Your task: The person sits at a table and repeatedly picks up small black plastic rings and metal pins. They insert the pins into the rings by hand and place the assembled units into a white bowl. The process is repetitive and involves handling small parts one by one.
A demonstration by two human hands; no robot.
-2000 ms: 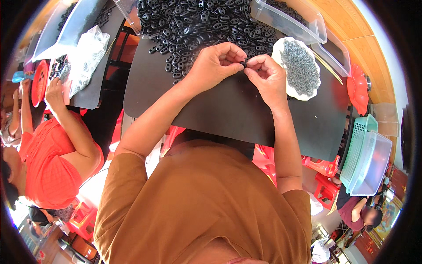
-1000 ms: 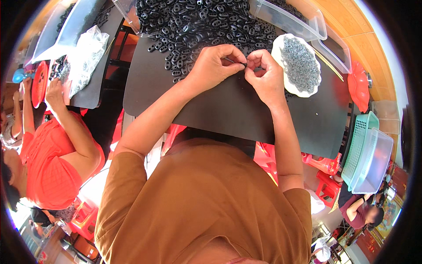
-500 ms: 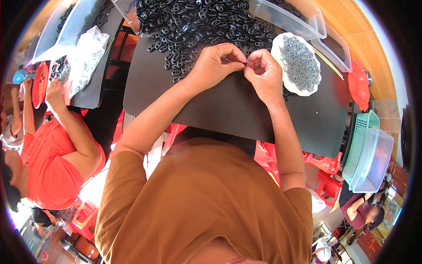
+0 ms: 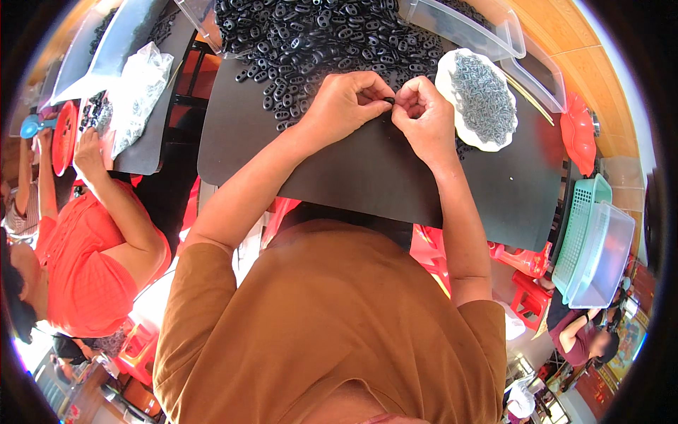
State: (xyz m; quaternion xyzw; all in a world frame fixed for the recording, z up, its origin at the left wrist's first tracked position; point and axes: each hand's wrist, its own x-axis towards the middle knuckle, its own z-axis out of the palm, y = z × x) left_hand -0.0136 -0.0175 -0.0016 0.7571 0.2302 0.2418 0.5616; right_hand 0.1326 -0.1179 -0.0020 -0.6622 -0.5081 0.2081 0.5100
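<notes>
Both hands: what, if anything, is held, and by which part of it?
The left hand pinches a small black piece; its gripped part, and whether the right hand grips too, cannot be told.

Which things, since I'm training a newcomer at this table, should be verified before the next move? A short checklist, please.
1. Left hand has the black piece in its fingers: ok.
2. Right hand is close to that piece: ok, its fingertips are right beside it.
3. Right hand holds a grey part: cannot tell, its fingers hide what is between them.
4. Grey parts at hand: ok, plenty in the white bowl beside the right hand.
5. Black pile well stocked: ok.
6. Table free of stray bits: not ok, a white speck lies toward its right.
</notes>
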